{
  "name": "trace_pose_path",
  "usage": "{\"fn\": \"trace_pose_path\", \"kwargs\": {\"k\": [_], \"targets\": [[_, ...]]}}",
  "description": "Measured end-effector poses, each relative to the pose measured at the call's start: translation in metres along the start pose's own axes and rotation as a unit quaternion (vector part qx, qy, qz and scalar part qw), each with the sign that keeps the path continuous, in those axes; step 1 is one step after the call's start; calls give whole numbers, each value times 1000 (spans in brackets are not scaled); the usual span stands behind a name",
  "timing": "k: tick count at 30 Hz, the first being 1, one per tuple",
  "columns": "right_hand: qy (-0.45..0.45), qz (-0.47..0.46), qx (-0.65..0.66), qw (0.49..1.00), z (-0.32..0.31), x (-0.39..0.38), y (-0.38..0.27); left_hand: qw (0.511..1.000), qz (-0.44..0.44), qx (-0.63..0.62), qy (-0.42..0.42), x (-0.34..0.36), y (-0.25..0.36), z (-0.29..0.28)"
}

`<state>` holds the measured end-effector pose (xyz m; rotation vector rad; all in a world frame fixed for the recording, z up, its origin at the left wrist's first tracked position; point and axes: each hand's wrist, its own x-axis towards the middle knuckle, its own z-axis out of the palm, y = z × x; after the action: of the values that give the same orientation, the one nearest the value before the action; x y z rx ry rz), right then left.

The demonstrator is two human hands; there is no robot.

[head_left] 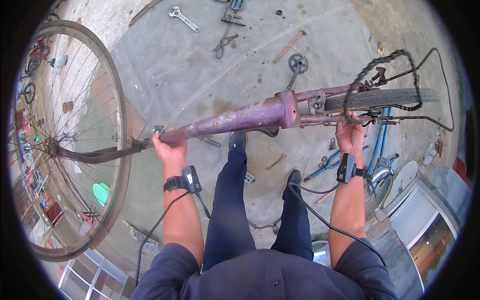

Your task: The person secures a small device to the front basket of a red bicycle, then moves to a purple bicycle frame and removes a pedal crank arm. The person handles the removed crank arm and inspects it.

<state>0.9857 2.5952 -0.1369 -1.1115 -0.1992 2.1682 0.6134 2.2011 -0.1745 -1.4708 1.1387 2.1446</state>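
Observation:
A worn purple bicycle frame stretches across in front of me. My left hand is wrapped round its left end, near the dark fork of the large spoked wheel. Closed on the lower tube near the rear wheel, my right hand has its fingertips partly hidden by the tube and chain. The rear wheel's tire sits between the frame's rear tubes. A dark chain hangs in a loose loop over that wheel, right beside my right hand.
Beyond the frame, an adjustable wrench, a red-handled hammer, pliers and a crank with chainring lie on the stained concrete. Blue bicycle parts are at the right. A wrench lies between my feet.

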Motion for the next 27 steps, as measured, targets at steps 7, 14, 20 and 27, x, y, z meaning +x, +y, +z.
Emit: {"fn": "trace_pose_path", "kwargs": {"k": [7,14,20,27], "targets": [[-14,21,31,999,-20,0,-3,1000,-7,6,-21,-5,-4,8],[-54,5,24,998,-40,-26,-9,1000,-13,-10,-3,-16,-9,13],[-10,-16,28,999,-59,-36,-16,998,-19,-11,-61,-19,-15,29],[-75,-15,50,996,-75,-44,-8,996,-19,5,-90,-9,-15,35]]}}
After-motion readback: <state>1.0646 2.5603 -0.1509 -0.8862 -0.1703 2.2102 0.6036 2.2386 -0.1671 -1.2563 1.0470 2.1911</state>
